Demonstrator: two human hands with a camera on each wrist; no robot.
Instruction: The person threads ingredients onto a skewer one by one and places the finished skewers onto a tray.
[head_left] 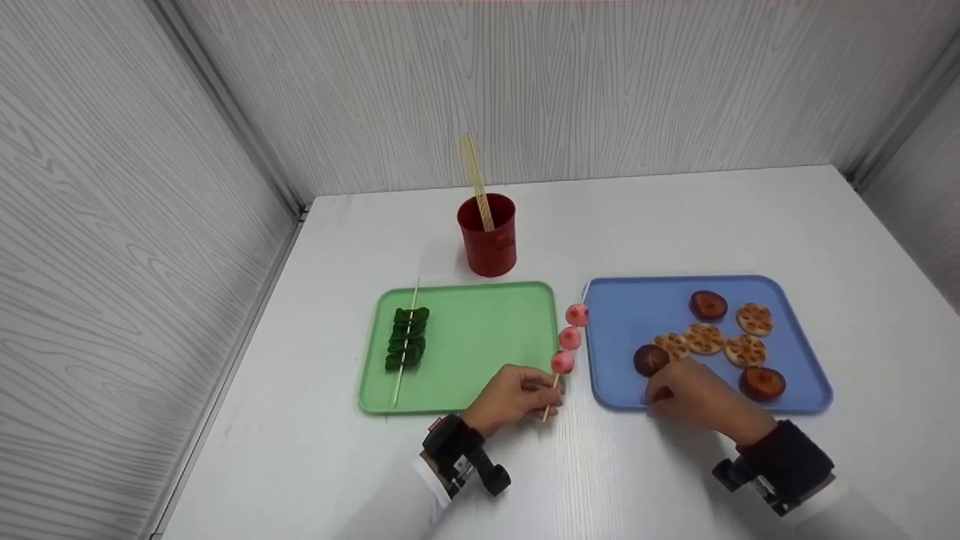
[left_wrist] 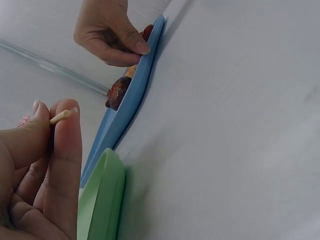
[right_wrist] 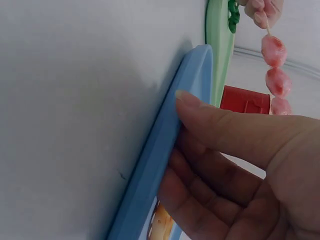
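My left hand (head_left: pixel 517 397) pinches the lower end of a wooden skewer (left_wrist: pixel 61 117) between thumb and fingers. Three round pink balls (head_left: pixel 570 337) are threaded on that skewer, which slants up between the two trays. At the front edge of the blue tray (head_left: pixel 630 296), my right hand (head_left: pixel 694 401) grips the rim, thumb (right_wrist: pixel 200 112) on the outer side and fingers curled inside. Just beyond those fingers lies a dark mushroom cap (head_left: pixel 651 360). Lotus root slices (head_left: pixel 705 338) and reddish-brown mushroom halves (head_left: pixel 709 304) also lie in this tray.
To the left is a green tray (head_left: pixel 487 307) bearing a skewer of folded dark green leaves (head_left: pixel 407 337). A red cup (head_left: pixel 491 251) with several bare sticks (head_left: pixel 476 176) stands behind it. Pale panels (head_left: pixel 615 90) wall in the white table (head_left: pixel 300 435).
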